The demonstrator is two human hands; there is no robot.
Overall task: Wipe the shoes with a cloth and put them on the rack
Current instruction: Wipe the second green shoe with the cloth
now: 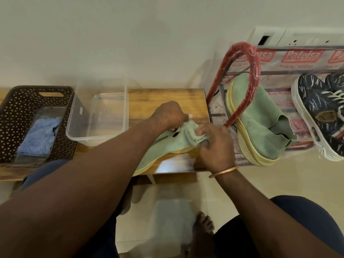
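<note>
Head cam: green shoe (165,146) lies on the surface (167,97), toe at 7 o'clock, heel at 1. Left hand (170,116) grips its collar, and right hand (214,146) pinches what looks like a greenish cloth (195,135) against the heel. Rack (255,71) sits at 3 o'clock, nearer the right hand.

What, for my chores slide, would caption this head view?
Left hand holds a green shoe on the table; right hand wipes it with a cloth; its mate sits on the rack.

- A single view is given, taken from head height and aimed forward and steeply down.
- The small brown wooden table (163,97) is seen close and centred, with the plain pale wall (130,34) above it in the frame.
</note>
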